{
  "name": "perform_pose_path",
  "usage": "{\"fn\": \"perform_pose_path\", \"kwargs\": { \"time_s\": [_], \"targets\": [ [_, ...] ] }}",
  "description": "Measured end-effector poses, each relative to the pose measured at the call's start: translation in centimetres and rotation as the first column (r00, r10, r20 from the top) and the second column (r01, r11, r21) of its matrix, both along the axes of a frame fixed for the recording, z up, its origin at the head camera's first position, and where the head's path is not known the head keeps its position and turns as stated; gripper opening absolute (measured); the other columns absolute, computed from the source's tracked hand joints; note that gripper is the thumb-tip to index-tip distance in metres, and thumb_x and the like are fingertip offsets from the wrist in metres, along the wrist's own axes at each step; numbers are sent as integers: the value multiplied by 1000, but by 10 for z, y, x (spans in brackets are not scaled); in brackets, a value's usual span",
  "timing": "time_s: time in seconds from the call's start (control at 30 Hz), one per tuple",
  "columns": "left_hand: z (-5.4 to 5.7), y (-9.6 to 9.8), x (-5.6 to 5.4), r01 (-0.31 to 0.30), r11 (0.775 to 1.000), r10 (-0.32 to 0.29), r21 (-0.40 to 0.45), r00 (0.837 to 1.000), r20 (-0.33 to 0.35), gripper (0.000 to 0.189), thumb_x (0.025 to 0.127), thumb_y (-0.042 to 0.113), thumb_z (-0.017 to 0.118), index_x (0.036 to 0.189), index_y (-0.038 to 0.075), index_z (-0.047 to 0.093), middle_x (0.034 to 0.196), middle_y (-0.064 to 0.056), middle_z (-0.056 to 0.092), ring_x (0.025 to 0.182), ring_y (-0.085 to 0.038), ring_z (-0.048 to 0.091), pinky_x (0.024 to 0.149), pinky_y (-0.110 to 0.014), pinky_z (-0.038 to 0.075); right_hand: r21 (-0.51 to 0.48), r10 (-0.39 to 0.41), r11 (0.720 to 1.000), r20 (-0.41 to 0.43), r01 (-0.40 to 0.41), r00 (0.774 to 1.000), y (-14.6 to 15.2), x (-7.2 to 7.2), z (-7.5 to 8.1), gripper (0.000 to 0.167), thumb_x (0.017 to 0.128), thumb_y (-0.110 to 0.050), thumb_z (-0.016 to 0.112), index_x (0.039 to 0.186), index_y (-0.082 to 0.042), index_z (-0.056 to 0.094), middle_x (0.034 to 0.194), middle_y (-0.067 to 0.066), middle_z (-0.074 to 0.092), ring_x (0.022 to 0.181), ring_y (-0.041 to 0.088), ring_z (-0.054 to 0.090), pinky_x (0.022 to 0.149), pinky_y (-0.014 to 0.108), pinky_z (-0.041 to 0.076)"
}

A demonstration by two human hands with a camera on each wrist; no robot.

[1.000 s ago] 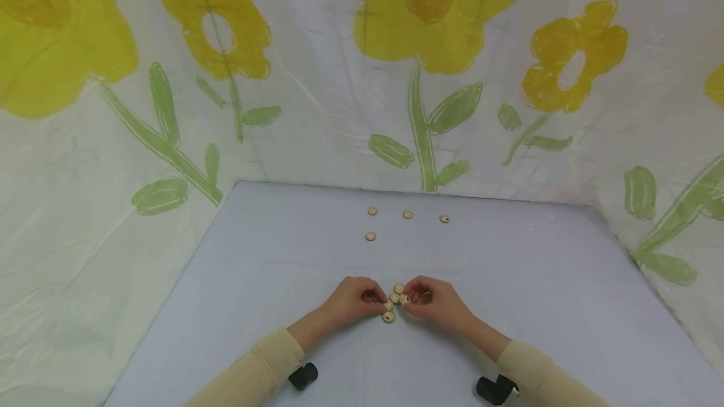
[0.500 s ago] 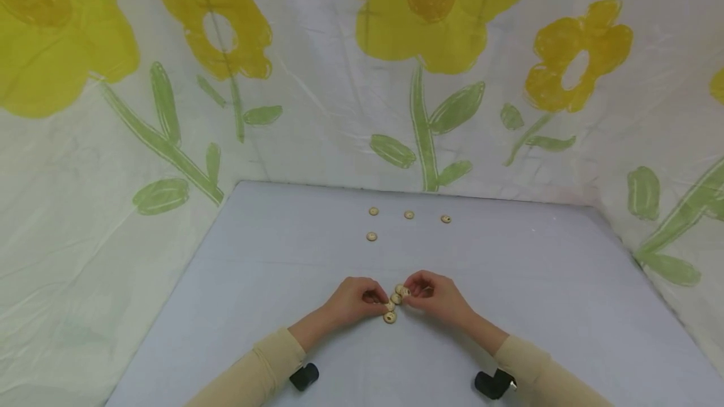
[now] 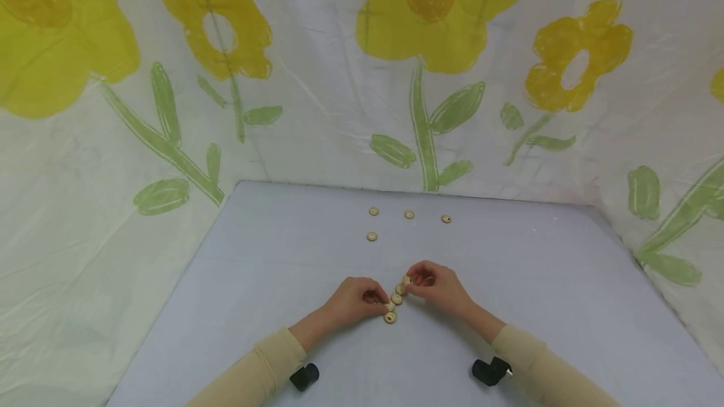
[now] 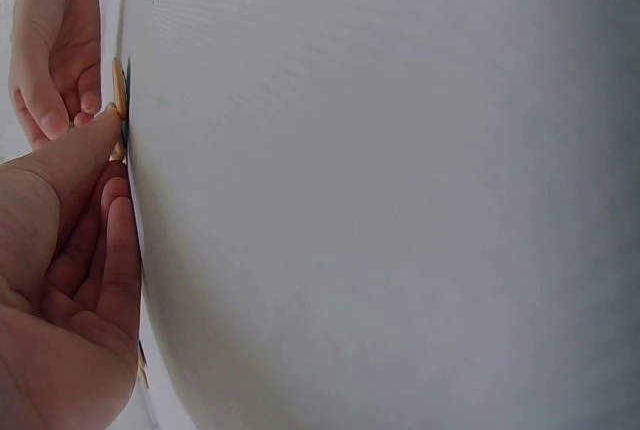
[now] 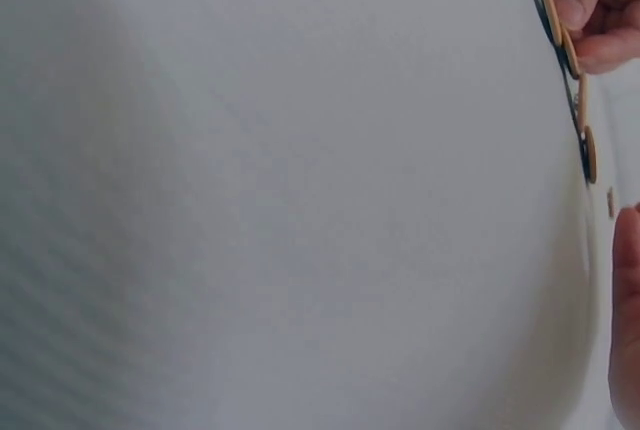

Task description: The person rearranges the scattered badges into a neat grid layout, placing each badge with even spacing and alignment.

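Several small round wooden discs with dark marks lie in a slanting, touching row mid-table in the head view; the nearest disc (image 3: 390, 318) is free of fingers. My left hand (image 3: 362, 298) holds the second disc (image 3: 389, 307) between thumb and fingertips, partly covering it. At the row's far end, my right hand (image 3: 438, 282) pinches another disc (image 3: 408, 280), close against the disc (image 3: 400, 289) below it. Between the hands sits a further disc (image 3: 397, 299). The left wrist view shows a disc edge-on (image 4: 119, 85) at the left thumb tip.
Toward the back of the white-covered table (image 3: 509, 306) lie more discs: three in a line, at left (image 3: 374, 211), middle (image 3: 410, 215) and right (image 3: 446, 219), and one disc (image 3: 371, 237) nearer. A flower-painted curtain (image 3: 317, 112) hangs behind.
My right hand has moved its disc away from me and slightly right, from beside the row to its far end. My left hand has stayed at the same disc.
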State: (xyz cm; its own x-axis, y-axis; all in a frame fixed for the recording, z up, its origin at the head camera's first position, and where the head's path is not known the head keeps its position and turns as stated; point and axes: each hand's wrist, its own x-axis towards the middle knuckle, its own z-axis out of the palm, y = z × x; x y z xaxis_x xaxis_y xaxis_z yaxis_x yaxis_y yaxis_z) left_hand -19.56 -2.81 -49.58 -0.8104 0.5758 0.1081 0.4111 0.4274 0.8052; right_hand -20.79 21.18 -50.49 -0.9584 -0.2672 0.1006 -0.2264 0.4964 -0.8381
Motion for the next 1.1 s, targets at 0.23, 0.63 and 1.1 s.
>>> {"fn": "perform_pose_path", "kwargs": {
  "time_s": [0.23,0.63,1.1],
  "targets": [
    [1,0,1,-3,1000,3,-5,1000,14,9,83,10,77,90,7,73,84,2,69,75,-3,60,71,-21,50,-4,-11,1000,29,11,1000,3,-9,1,20,83,-17,79,99,-11,68,84,-3,63,79,11,58,72,23,51],
    [-2,0,0,1,1000,-1,1,1000,12,9,83,12,78,90,8,73,84,3,69,76,-3,60,71,-21,51,-2,-46,999,40,46,998,4,-22,3,20,82,-15,79,97,-10,68,83,-2,63,79,12,59,71,24,51],
    [-1,0,0,1,1000,-1,2,1000,9,9,83,11,78,90,8,72,84,2,70,76,-3,60,71,-21,51,18,-95,995,25,94,995,3,-39,2,20,82,-16,79,97,-11,68,83,-1,63,80,13,59,72,25,51]
  ]
}}
